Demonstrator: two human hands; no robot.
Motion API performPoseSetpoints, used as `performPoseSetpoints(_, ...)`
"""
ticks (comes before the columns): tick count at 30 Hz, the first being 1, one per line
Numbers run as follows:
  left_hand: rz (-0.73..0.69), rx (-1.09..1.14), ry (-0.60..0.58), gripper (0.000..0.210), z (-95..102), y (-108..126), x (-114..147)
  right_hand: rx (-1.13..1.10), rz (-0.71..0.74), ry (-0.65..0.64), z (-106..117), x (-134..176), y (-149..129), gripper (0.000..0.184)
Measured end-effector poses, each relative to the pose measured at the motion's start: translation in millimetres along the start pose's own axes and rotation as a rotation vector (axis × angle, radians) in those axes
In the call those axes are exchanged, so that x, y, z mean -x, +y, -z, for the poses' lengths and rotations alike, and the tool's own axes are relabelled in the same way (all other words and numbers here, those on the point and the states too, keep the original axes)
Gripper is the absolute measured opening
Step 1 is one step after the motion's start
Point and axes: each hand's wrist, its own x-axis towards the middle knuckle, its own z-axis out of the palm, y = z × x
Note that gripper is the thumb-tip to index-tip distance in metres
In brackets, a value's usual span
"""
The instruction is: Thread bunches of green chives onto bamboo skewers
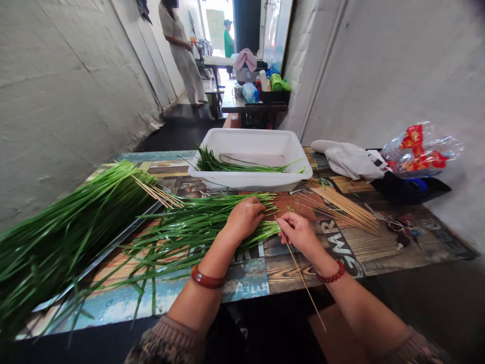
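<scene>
My right hand [297, 232] pinches a thin bamboo skewer [303, 280], whose long end slants down past the table's front edge. The skewer's upper tip is near the pale stem ends of the garlic chives [197, 215] spread across the table. My left hand [246, 217] rests on those chives with its fingers curled down at the stems; its fingertips are partly hidden. To the left lies a large pile of garlic chives [76, 217] on a metal tray [109, 258], with several skewers [159, 192] at its upper end.
A white plastic tub [250, 177] holding some chives stands behind my hands. Loose bamboo skewers [344, 205] lie at the right, near keys [402, 241], a white cloth cap [348, 159] and a clear-and-red plastic bag [419, 151]. A person [184, 55] stands in the background.
</scene>
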Motion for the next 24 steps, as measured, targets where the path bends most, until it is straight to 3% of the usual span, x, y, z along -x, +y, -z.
performPoseSetpoints(4, -0.048, -0.115, -0.037, 0.011, -4.5, 2, 0, -0.013, 0.010, -0.009, -1, -1, 0, 0.031)
performPoseSetpoints(10, 0.000, -0.181, -0.007, 0.019, -6.2, 6, -3, -0.029, -0.015, -0.004, -1, -1, -3, 0.034)
performPoseSetpoints(18, 0.110, 0.223, 0.209, 0.016, -0.4, -3, -5, -0.010, 0.033, 0.031, -5, -5, -6, 0.032)
performPoseSetpoints(21, 0.184, 0.322, 0.223, 0.016, 1.8, -5, -5, 0.014, 0.064, -0.033, 0, -8, -3, 0.032)
performPoseSetpoints(24, 0.219, 0.408, 0.208, 0.013, 2.6, -4, -5, 0.026, 0.092, -0.010, 12, -19, -1, 0.037)
